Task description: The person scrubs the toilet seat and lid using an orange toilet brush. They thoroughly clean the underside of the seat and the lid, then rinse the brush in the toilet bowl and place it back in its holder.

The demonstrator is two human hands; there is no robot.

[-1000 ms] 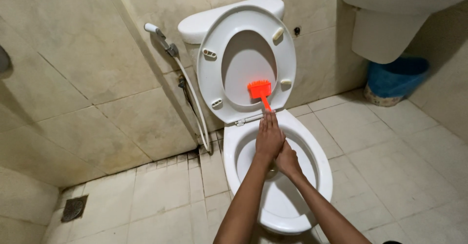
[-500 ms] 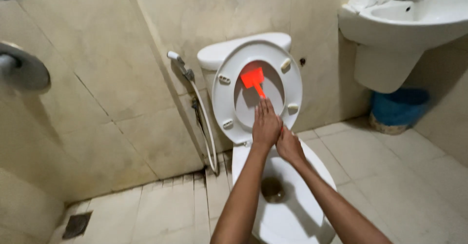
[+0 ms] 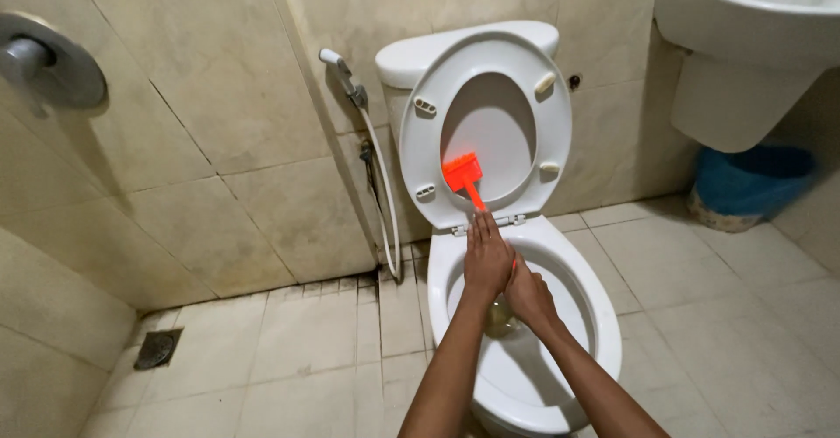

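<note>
1. Left hand (image 3: 486,259) lies flat over the brush (image 3: 465,178) handle, fingers stretched forward and pressed along it, palm down above the bowl (image 3: 582,315).
2. Right hand (image 3: 528,296) sits just behind and beside the left, curled shut around the lower end of the handle; the two hands touch.
3. Both forearms run up from the bottom edge and meet over the middle of the bowl.
4. Brush: bright orange, its flat head up against the underside of the raised seat (image 3: 420,140), low on the ring's left side, with the thin handle slanting down to the hands.
5. Seat and lid (image 3: 490,127) stand upright together, leaning back on the white tank (image 3: 411,57); small bumpers show on the ring.
6. Bowl is white, rim bare, a dark drain opening showing just under the hands.
7. Left of the toilet, a spray hose (image 3: 389,202) hangs down the wall from its nozzle (image 3: 343,70), ending near the floor.
8. Wall tiles are beige and stained; floor (image 3: 289,359) tiles are pale with dark grout.
9. Floor drain (image 3: 157,349) sits far left, well apart from the toilet.
10. Upper left, a round metal fitting (image 3: 48,66) juts from the wall.
11. Upper right, a white sink (image 3: 752,35) hangs on the wall, and under it, in the corner, stands a blue bin (image 3: 748,184).
</note>
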